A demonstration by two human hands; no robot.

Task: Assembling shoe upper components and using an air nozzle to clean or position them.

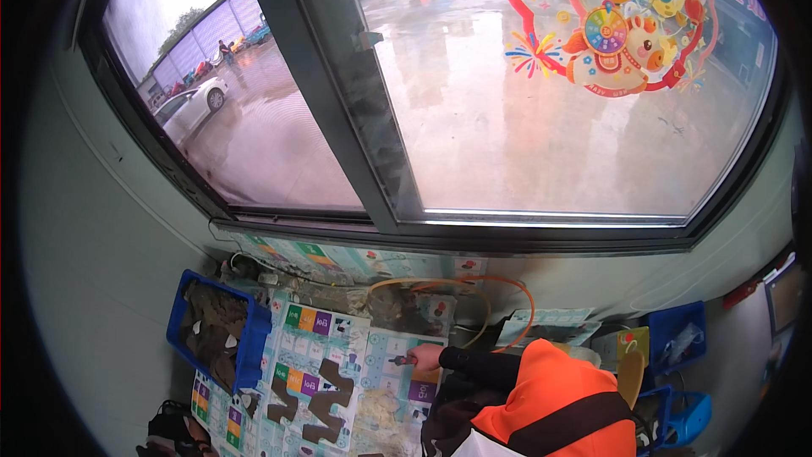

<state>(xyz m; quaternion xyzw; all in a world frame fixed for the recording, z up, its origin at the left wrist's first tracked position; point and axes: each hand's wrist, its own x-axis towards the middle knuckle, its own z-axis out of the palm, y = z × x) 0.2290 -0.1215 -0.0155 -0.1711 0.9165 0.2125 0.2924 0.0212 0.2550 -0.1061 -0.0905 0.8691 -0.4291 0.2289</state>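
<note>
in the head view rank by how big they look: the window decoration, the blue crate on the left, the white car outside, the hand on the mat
1. Window decoration, largest.
2. Blue crate.
3. White car, which is far off, so it only looks small.
4. Hand, smallest, holding a small dark tool on the printed mat.

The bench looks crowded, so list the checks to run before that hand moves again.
1. Hand resting over the printed sheet: ok.
2. Small dark tool gripped firmly: cannot tell.
3. Dark cut pieces lying flat on the sheet: ok.
4. Blue bin beside the sheet, holding more dark pieces: ok.
5. Orange hose apart from the hand: ok.
6. Other hand in sight: not ok.
</note>
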